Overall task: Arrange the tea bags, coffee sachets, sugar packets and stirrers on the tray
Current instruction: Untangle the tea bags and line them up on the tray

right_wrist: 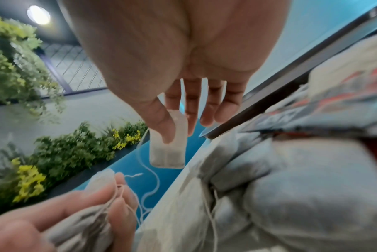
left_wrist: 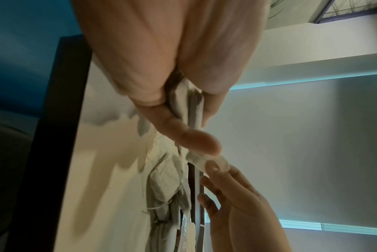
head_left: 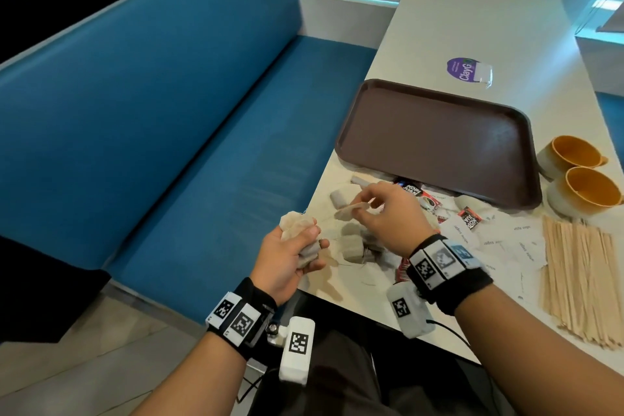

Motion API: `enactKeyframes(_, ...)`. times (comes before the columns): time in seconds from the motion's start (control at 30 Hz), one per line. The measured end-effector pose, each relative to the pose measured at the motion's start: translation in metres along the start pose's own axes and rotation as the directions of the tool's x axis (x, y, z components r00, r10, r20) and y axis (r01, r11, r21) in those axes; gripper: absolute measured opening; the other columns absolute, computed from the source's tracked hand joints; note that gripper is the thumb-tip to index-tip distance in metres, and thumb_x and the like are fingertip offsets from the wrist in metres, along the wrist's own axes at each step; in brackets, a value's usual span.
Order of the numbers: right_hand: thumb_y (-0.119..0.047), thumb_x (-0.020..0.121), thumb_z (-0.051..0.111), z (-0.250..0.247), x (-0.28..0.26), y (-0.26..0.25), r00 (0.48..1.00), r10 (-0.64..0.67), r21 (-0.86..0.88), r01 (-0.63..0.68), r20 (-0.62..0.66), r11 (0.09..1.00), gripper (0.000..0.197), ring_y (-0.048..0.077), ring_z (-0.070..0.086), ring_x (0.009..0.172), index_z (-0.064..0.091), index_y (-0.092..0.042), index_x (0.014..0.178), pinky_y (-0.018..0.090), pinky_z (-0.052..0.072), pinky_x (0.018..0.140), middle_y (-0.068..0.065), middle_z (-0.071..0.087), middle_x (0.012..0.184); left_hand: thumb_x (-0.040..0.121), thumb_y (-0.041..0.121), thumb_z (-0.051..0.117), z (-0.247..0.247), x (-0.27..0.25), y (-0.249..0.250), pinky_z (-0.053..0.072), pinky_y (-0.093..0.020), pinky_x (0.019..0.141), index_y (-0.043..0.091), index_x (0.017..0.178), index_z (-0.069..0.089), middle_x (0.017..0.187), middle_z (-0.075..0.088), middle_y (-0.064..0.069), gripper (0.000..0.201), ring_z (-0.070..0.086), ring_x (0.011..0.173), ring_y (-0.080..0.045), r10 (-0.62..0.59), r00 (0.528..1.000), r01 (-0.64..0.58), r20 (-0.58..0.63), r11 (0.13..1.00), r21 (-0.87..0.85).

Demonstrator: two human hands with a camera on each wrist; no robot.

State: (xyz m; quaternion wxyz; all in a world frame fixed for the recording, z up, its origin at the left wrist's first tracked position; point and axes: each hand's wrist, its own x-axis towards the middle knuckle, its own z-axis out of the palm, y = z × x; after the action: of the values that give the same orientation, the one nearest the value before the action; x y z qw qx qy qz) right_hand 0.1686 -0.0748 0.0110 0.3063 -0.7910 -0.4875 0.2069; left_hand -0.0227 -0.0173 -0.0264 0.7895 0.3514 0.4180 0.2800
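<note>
Fingers (head_left: 305,236) of my left hand (head_left: 290,257) clamp a bunch of tea bags (head_left: 297,224); my right hand (head_left: 388,213) pinches one tea bag (head_left: 347,211), centre frame, above the tabletop (head_left: 472,27)

Tray (head_left: 435,142) on the tabletop (head_left: 479,20), middle. Sachets (head_left: 413,190) partly under its near edge. Two cups (head_left: 577,176) just right of the tray, one nearer than the other. Stirrers (head_left: 579,277) in a stack near of the cups, right side. Sugar packets (head_left: 499,243) between stirrers and loose tea bags (head_left: 353,245), which lie near-left of the tray. Sticker (head_left: 467,70) far of the tray. Bench seat (head_left: 169,118) left of the tabletop
</note>
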Motion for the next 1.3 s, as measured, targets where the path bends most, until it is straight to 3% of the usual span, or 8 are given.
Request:
enactKeyframes(0.13,-0.021,0.090,0.071,-0.024,-0.016,0.015,0.992,0.077,0.112,-0.066,-0.096,0.992,0.004,-0.012,0.059,0.080,0.073,-0.023,0.087,0.005,0.040,0.065,-0.017,0.068,0.078,0.097,0.005,0.063,0.012,0.002,0.000,0.058,-0.030,0.061,0.010,0.113,0.063,0.086,0.059,-0.011,0.017,0.062,0.087,-0.023,-0.017,0.997,0.019,0.074,1.000,-0.019)
enactKeyframes(0.27,-0.025,0.093,0.070,-0.037,-0.026,0.026,0.989,0.115,0.159,-0.099,-0.096,0.982,0.005,0.003,0.066,0.081,0.073,-0.027,0.089,0.019,0.048,0.069,-0.011,0.073,0.083,0.098,0.009,0.062,0.028,0.005,-0.004,0.058,-0.030,0.060,0.009,0.112,0.064,0.091,0.060,-0.017,0.014,0.063,0.079,-0.024,-0.062,0.993,0.067,0.098,0.997,-0.047)
enactKeyframes(0.5,-0.009,0.086,0.079,-0.033,-0.037,0.003,0.967,-0.033,0.395,-0.072,0.252,0.916,0.011,0.033,0.069,0.072,0.073,-0.011,0.095,0.043,0.058,0.075,0.017,0.074,0.084,0.105,0.048,0.044,0.041,0.006,-0.007,0.062,-0.037,0.077,0.004,0.127,0.067,0.119,0.073,-0.019,0.055,0.073,0.095,-0.027,-0.156,0.963,0.173,0.221,0.983,-0.061)
enactKeyframes(0.6,-0.012,0.084,0.078,-0.012,-0.033,0.003,0.980,-0.041,0.278,-0.015,0.196,0.961,0.010,0.007,0.060,0.059,0.071,-0.019,0.085,0.030,0.052,0.062,-0.008,0.071,0.069,0.102,0.046,0.050,0.039,0.004,-0.006,0.060,-0.039,0.082,0.007,0.134,0.063,0.124,0.071,-0.017,0.052,0.071,0.099,-0.026,-0.174,0.931,0.197,0.321,0.980,-0.039)
enactKeyframes(0.7,-0.013,0.079,0.079,0.001,-0.030,0.002,0.990,-0.072,0.232,0.042,0.122,0.972,0.017,0.000,0.053,0.057,0.070,-0.027,0.083,0.020,0.042,0.061,-0.016,0.066,0.073,0.089,0.015,0.072,0.029,0.004,-0.009,0.060,-0.039,0.071,0.003,0.131,0.057,0.104,0.072,-0.014,0.046,0.070,0.085,-0.026,-0.147,0.925,0.160,0.351,0.987,-0.007)
enactKeyframes(0.9,-0.017,0.087,0.073,-0.011,-0.014,0.014,0.999,0.050,0.169,-0.051,0.013,0.984,0.019,0.008,0.057,0.065,0.068,-0.032,0.095,0.027,0.052,0.070,-0.009,0.067,0.085,0.088,-0.009,0.062,0.006,0.009,-0.003,0.052,-0.028,0.053,0.005,0.118,0.061,0.088,0.067,-0.012,0.034,0.066,0.074,-0.023,-0.097,0.972,0.117,0.214,0.990,-0.081)
enactKeyframes(1.13,-0.045,0.089,0.070,-0.008,-0.004,0.030,0.971,0.230,-0.135,-0.220,0.066,0.966,0.020,0.014,0.063,0.083,0.065,-0.026,0.097,0.029,0.049,0.073,-0.010,0.065,0.084,0.090,-0.001,0.037,0.001,0.011,-0.005,0.039,-0.025,0.045,0.002,0.108,0.065,0.087,0.062,-0.009,0.033,0.059,0.070,-0.022,-0.151,0.980,0.166,0.128,0.979,-0.118)
enactKeyframes(1.3,-0.035,0.079,0.081,0.004,-0.001,0.030,0.961,0.270,-0.117,-0.262,0.057,0.958,0.032,0.017,0.065,0.086,0.065,-0.027,0.105,0.034,0.054,0.080,-0.009,0.062,0.082,0.091,0.009,0.056,0.006,0.013,-0.010,0.041,-0.025,0.044,0.002,0.101,0.063,0.085,0.062,-0.012,0.014,0.059,0.067,-0.022,-0.122,0.985,0.137,0.123,0.983,-0.121)
